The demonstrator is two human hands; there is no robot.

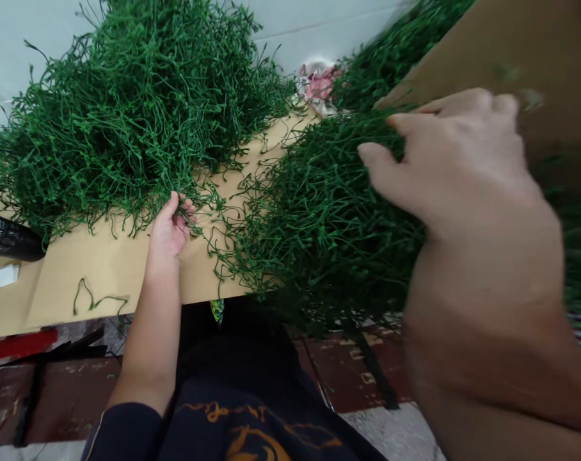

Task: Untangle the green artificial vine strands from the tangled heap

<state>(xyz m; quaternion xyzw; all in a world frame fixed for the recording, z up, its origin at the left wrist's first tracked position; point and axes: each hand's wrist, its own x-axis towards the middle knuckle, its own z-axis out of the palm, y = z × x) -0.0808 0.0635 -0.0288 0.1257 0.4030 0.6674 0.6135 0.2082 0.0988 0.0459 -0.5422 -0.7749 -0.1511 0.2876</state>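
Greenery [166, 83], thin and stringy, lies in two piles: a large heap [122, 121] towards ten o'clock and a second heap [329, 198] just off centre towards three. At nine o'clock, the person's left hand [174, 224] is half closed, a few strands [181, 203] between thumb and curled fingers. At two o'clock, the blurred right hand [453, 147] is over the second heap, thumb parted from forefinger; whether it grips anything cannot be told. Cardboard [93, 253] lies beneath the large heap.
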